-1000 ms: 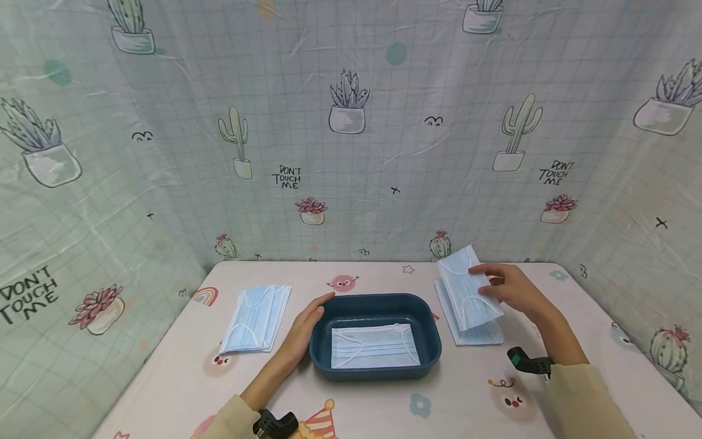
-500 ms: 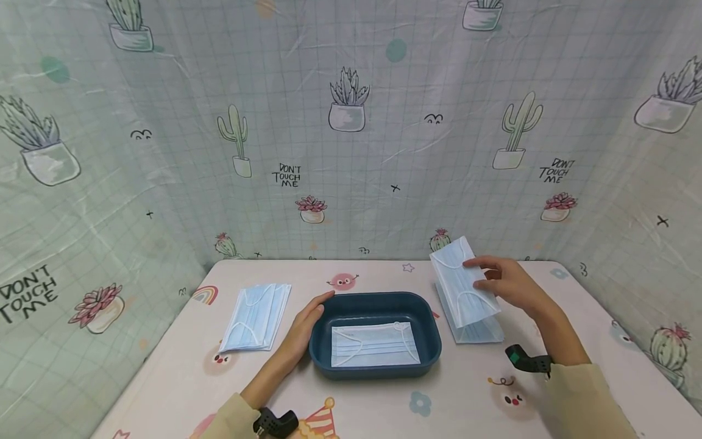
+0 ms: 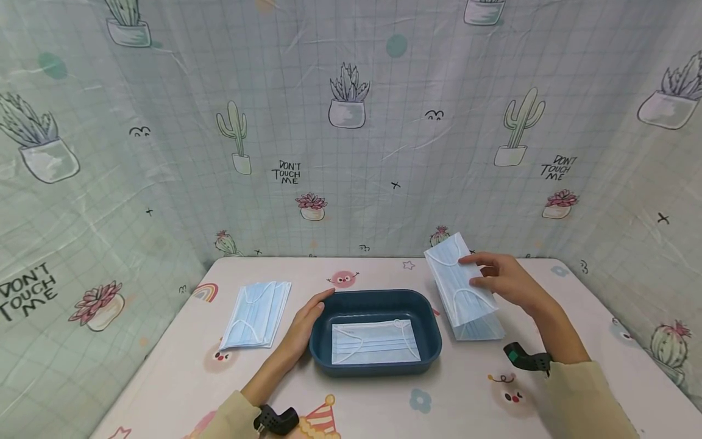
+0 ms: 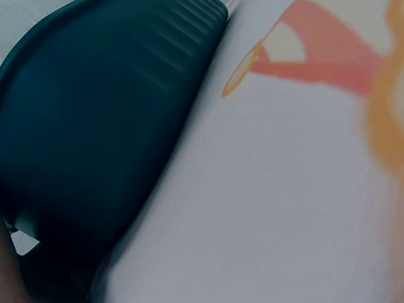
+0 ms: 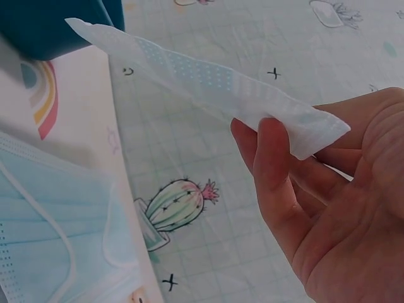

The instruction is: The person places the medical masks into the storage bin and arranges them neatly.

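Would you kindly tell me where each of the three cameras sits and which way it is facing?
Head: worn on the head, looking forward and down at the table; both forearms, the left hand against the blue tray and the right hand show.
Left wrist: low beside the tray's outer wall; barely any hand shows.
Right wrist: looks along the palm at the fingers pinching a lifted mask.
Shared: head and right wrist views both show that mask above the right-hand stack.
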### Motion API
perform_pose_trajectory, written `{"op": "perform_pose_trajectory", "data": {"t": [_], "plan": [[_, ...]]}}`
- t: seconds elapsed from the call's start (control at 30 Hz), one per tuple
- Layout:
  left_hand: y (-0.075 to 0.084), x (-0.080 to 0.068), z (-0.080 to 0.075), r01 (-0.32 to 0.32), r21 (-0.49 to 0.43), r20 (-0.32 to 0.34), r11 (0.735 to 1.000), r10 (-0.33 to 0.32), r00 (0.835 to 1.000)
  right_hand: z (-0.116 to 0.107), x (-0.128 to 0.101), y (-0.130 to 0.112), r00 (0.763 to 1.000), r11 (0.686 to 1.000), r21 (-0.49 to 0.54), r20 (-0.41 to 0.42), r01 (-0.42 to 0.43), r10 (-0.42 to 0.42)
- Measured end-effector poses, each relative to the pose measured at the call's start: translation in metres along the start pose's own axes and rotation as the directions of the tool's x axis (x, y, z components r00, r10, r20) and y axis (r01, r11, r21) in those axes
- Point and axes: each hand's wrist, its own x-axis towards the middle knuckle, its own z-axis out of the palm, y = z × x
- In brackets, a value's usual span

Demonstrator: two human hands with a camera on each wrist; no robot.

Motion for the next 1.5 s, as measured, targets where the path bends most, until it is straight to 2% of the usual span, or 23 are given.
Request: {"op": "perform_pose_trajectory", "data": {"t": [0.67,1.5], "plan": [[-0.001,0.004,0.001,0.0,-0.002,0.005,1.0,0.0,1.0,0.001,-0.003,-0.008,1.0,1.0,0.003,0.0,0.015,-0.015],[-0.002,0.001,0.0,0.001,-0.009,-0.001,1.0,-0.001,1.0,0.004,-0.007,-0.028,0.998,0.998,-0.015,-0.006,0.064,-0.064]]}}
